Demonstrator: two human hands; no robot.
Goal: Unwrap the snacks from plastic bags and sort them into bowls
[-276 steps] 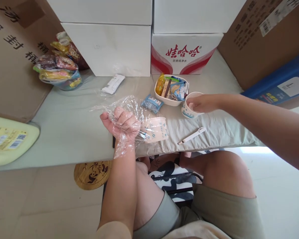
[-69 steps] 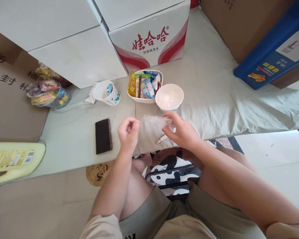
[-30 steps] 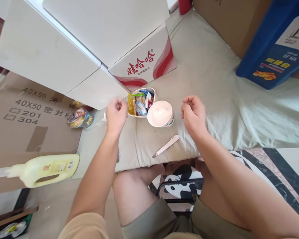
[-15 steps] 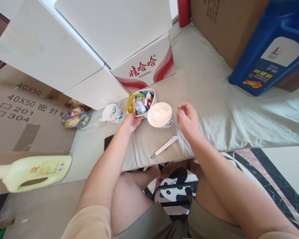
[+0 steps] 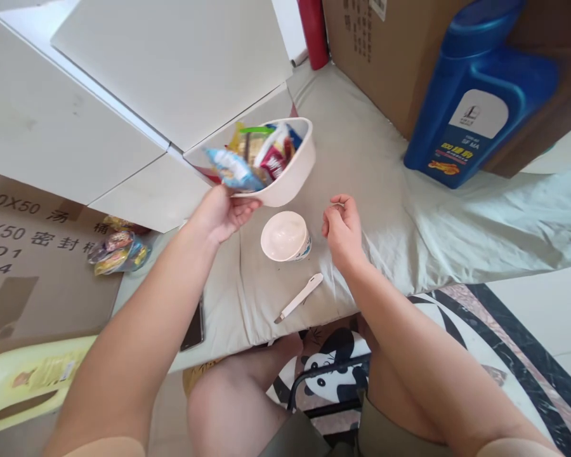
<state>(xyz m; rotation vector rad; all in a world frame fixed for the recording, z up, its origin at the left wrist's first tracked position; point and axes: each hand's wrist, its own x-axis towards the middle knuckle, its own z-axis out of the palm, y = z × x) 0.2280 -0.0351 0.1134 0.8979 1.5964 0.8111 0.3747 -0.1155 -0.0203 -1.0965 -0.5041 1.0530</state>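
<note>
My left hand point(image 5: 228, 216) grips the rim of a white plastic bowl point(image 5: 292, 178), holding it tilted in the air. Inside lie several snack packets, among them a light-blue packet point(image 5: 233, 170) and a red and white packet point(image 5: 275, 158). Below the raised bowl, a paper bowl point(image 5: 285, 236) with a blue pattern stands upright on the cloth; its inside looks pale and bare. Just right of it hovers my right hand point(image 5: 343, 231), fingers curled in, with nothing visible in them. A white utility knife point(image 5: 299, 297) lies in front of the paper bowl.
White boxes point(image 5: 171, 76) rise at the back left. On the right stands a blue jug point(image 5: 476, 120) by a cardboard box point(image 5: 380, 70). Bagged snacks point(image 5: 118, 251), a yellow bottle point(image 5: 38, 381) and a dark phone point(image 5: 194, 327) are at the left.
My left hand has lifted the white plastic bowl with its packets off the cloth and tilted it. The patterned paper cup at the left is no longer visible. My right hand stays curled beside the paper bowl.
</note>
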